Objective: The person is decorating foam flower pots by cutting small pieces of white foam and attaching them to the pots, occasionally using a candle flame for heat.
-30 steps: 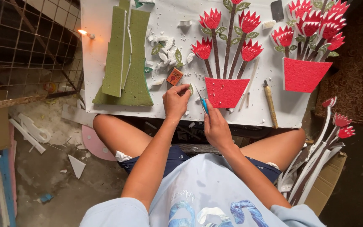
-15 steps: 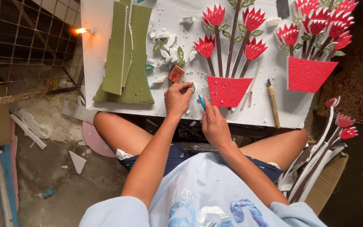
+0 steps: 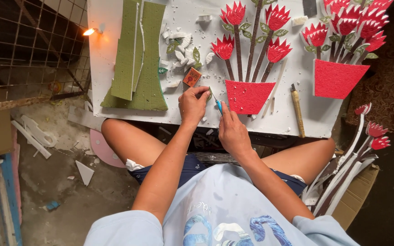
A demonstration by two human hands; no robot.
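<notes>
Sitting at a white board point(image 3: 292, 123) that rests over the knees, the person works with both hands near its front edge. The left hand point(image 3: 193, 104) has its fingers drawn together and pinches a small green leaf piece point(image 3: 209, 94) between the fingertips, just above the board. The right hand point(image 3: 233, 132) is closed around a blue-handled cutter point(image 3: 218, 106), whose tip points up toward the leaf piece; the two hands are almost touching each other. Just beside them, to the right, lies a foam flower arrangement point(image 3: 250, 54): a red pot shape with dark stems, green leaves and red flowers on top. A second arrangement of the same kind point(image 3: 343, 54) lies further right on the board, and a brush with a wooden handle point(image 3: 297, 111) lies between the two pots. To the left of the hands there is a small orange box point(image 3: 192, 77), then a heap of white foam scraps point(image 3: 178, 48), and further left some green foam sheets point(image 3: 137, 54) stacked on each other. A small flame point(image 3: 89, 32) burns at the far left edge of the board. More red flowers on white stems point(image 3: 365, 141) lean beside the right knee.
</notes>
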